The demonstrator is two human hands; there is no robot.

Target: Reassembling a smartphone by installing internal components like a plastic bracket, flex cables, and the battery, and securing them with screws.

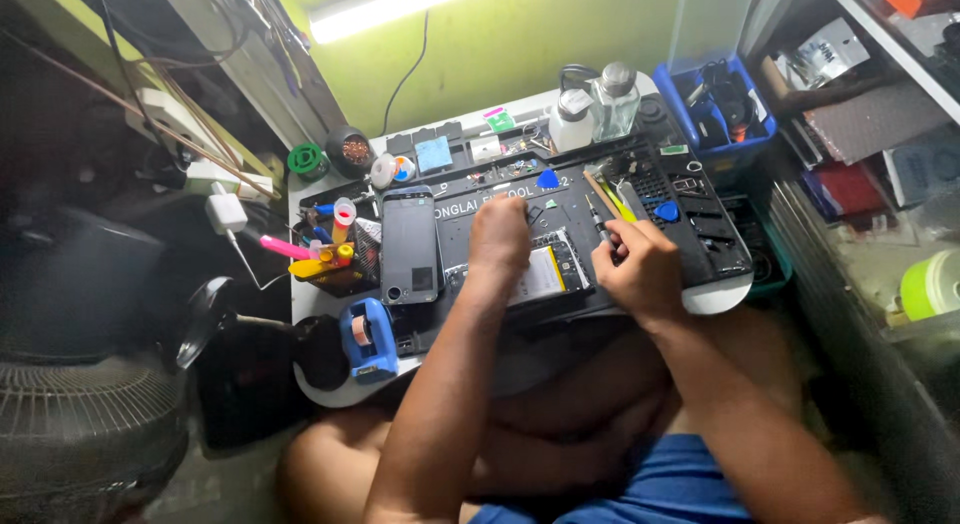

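At a cluttered repair mat [700, 246], we're pinning the opened phone [548, 274] with our curled left hand [498, 234]; our right hand [640, 269], just right, is gripping a screwdriver [600, 224] angled toward the upper left.

Resting on opened flat phone body with pale battery [545, 272]: left hand [500, 234]. Gripping thin metal-tipped screwdriver [600, 224] just beside that phone: right hand [640, 269]. Lying face-down at left on black rectangular work mat [700, 234]: detached dark phone back panel [410, 246]. Standing at rear of mat: two clear capped bottles [597, 109]. Sitting at near left corner: blue tape dispenser [367, 336].
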